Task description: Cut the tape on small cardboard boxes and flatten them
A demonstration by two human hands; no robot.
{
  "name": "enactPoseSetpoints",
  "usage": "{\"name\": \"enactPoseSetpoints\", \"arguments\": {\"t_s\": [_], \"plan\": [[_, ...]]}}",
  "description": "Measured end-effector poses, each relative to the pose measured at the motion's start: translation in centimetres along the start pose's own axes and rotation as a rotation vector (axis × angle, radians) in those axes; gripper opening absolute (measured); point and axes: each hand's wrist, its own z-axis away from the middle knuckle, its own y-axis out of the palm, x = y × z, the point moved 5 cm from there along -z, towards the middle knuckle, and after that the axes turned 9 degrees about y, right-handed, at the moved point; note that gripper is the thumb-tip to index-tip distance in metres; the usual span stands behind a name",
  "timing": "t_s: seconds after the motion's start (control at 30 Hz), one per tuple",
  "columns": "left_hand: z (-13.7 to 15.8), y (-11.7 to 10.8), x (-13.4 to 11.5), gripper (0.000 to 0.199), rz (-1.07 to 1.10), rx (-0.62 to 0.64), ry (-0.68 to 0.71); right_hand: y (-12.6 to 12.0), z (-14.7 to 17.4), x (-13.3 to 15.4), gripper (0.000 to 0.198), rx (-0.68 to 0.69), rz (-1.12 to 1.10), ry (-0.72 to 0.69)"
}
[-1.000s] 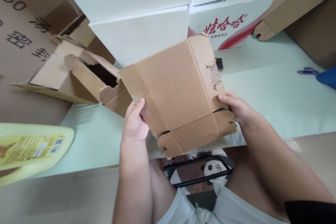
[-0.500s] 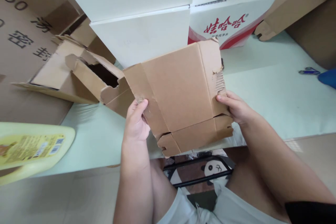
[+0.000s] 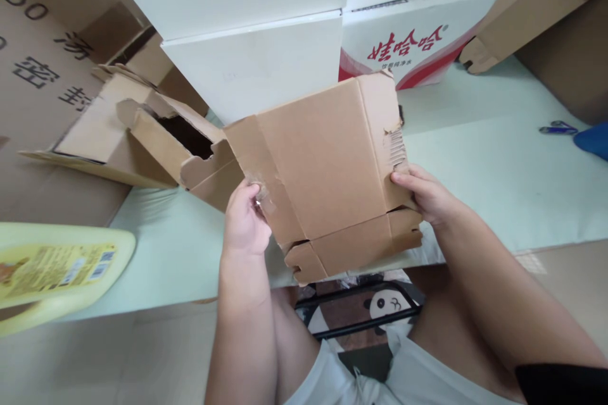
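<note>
Between my two hands is a creased brown cardboard piece (image 3: 323, 164) with notched flaps, held tilted above the table's near edge. My left hand (image 3: 247, 218) pinches its left edge, the thumb beside a shiny patch that looks like clear tape. On the right edge my right hand (image 3: 425, 193) grips with the thumb on top, just below a torn spot showing the corrugation. The fingers behind the cardboard are hidden.
Open cardboard boxes (image 3: 156, 133) lean at the left beside a large printed carton (image 3: 28, 76). White boxes (image 3: 256, 63) stand behind, one with red lettering (image 3: 408, 44). A yellow bottle (image 3: 61, 272) is at left. Blue-handled scissors (image 3: 560, 128) lie right on the green tabletop (image 3: 498, 183).
My left thumb has shifted slightly left toward the cardboard's edge, uncovering more of the shiny patch. My right hand and the cardboard are nearly still.
</note>
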Motion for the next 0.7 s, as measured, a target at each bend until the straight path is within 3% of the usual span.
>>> {"name": "enactPoseSetpoints", "arguments": {"t_s": [0.43, 0.7], "plan": [[0.1, 0.4, -0.1, 0.024, -0.053, 0.025, 0.098, -0.1, 0.1, 0.1, 0.046, -0.057, -0.002, 0.033], [0.0, -0.4, -0.1, 0.035, 0.095, 0.157, -0.089, -0.2, 0.2, 0.3, 0.048, -0.072, -0.026, 0.001]]}}
